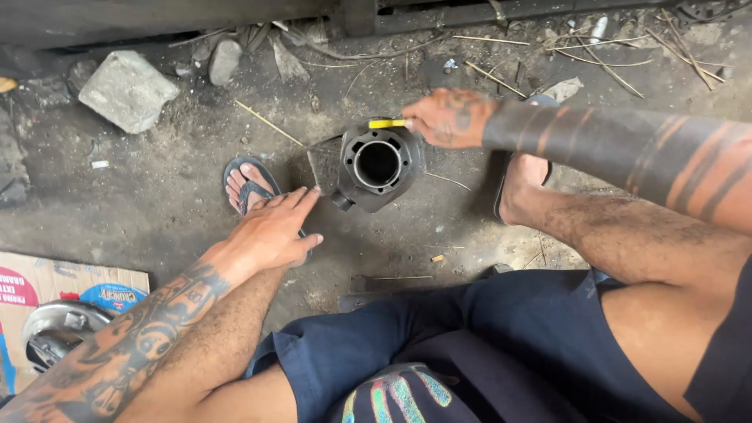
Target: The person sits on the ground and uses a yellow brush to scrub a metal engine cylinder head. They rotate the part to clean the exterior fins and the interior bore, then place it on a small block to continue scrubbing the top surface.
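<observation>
My right hand (448,117) is closed around a small tool with a yellow handle (386,123), fingers curled in tight, the yellow end poking out toward the left from my fist. The tool lies against the top rim of the dark metal engine cylinder (379,166), which sits upright on the dirty concrete ground (172,196) with its round bore facing up at me. How the tool's working end meets the cylinder I cannot tell; my knuckles hide it.

My left hand (274,233) holds nothing. It rests flat and spread, fingers stretched out and pointing toward the cylinder's lower left corner, the longest fingertip just short of the casting, near but apart from it. The palm lies over my left foot in its sandal (247,182), which stands just left of the cylinder.

My right foot (518,184) is planted to the right of the cylinder, under my right forearm. A grey chunk of stone (128,90) lies well off to the cylinder's upper left. A round shiny metal part (59,329) sits on a piece of printed cardboard (31,286) far to the cylinder's lower left, beside my left forearm.
</observation>
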